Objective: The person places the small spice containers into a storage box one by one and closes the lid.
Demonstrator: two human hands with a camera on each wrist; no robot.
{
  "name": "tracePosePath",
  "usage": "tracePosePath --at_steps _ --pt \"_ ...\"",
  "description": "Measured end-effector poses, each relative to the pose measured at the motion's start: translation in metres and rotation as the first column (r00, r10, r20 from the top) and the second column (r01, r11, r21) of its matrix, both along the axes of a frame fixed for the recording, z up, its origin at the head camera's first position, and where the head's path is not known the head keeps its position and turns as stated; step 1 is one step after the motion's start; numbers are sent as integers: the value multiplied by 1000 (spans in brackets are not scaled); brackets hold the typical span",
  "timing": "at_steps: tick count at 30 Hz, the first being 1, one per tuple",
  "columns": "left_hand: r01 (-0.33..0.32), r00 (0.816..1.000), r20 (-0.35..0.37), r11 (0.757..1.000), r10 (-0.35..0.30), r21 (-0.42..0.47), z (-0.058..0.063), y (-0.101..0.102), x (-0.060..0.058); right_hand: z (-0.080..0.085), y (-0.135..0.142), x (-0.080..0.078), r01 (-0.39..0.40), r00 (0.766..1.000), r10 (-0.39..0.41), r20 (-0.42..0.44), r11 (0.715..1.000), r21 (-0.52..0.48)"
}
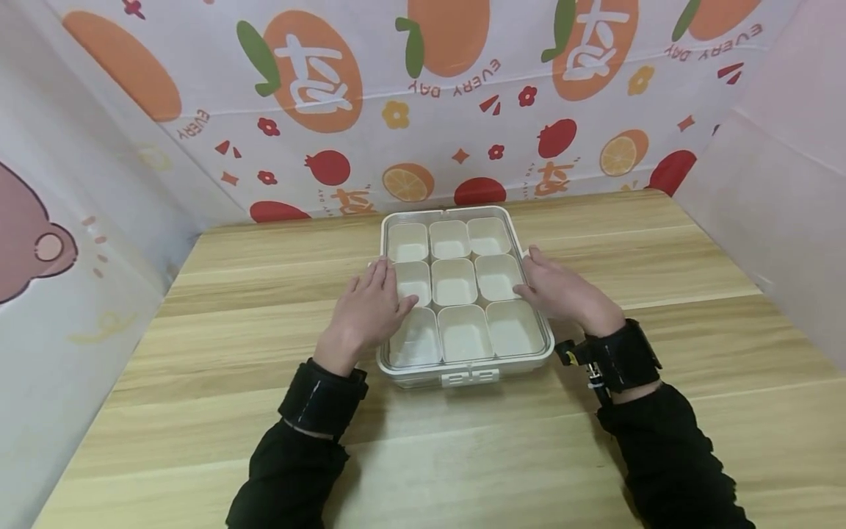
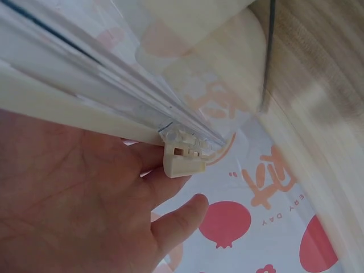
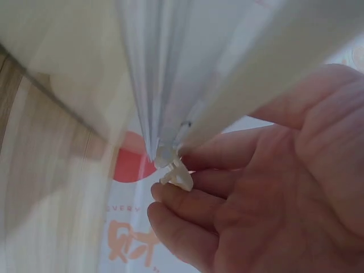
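Note:
A clear-walled storage box [image 1: 465, 367] with a cream rim and a see-through lid stands on the wooden table. Inside, several cream cups [image 1: 454, 281] sit in rows of three. My left hand [image 1: 370, 305] lies over the box's left edge, its fingers mostly straight and touching the rim beside a side latch [image 2: 185, 162], which sticks outward. At the right edge my right hand [image 1: 562, 290] has its thumb on the lid's rim, while its loosely bent fingers touch another side latch [image 3: 181, 175], tilted away from the wall. A front latch [image 1: 471, 378] faces me.
The light wooden table [image 1: 251, 345] extends on both sides of the box and in front of it. A fruit-printed cloth [image 1: 436, 110] hangs behind the table, and pale cloth [image 1: 79, 184] hangs at the left. Black bands [image 1: 324, 400] circle both wrists.

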State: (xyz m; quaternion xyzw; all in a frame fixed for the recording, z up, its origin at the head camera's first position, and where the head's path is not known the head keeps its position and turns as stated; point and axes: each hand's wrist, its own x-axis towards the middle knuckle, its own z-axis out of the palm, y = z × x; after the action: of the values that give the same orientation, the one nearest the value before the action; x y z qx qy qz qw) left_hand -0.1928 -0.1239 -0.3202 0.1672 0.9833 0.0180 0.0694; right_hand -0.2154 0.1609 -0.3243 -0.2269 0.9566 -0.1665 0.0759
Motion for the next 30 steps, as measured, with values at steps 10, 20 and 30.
tracePosePath --at_steps 10,20,30 --pt "11 1000 -2 1000 -11 1 -1 -1 -2 -5 8 -8 -32 997 39 68 994 -107" --pt "58 998 -4 996 -58 61 -3 0 -5 -5 11 -7 -2 995 16 96 989 -148" --pt "-58 997 72 928 33 367 -7 2 -8 -16 19 -13 -45 974 127 189 922 -384"
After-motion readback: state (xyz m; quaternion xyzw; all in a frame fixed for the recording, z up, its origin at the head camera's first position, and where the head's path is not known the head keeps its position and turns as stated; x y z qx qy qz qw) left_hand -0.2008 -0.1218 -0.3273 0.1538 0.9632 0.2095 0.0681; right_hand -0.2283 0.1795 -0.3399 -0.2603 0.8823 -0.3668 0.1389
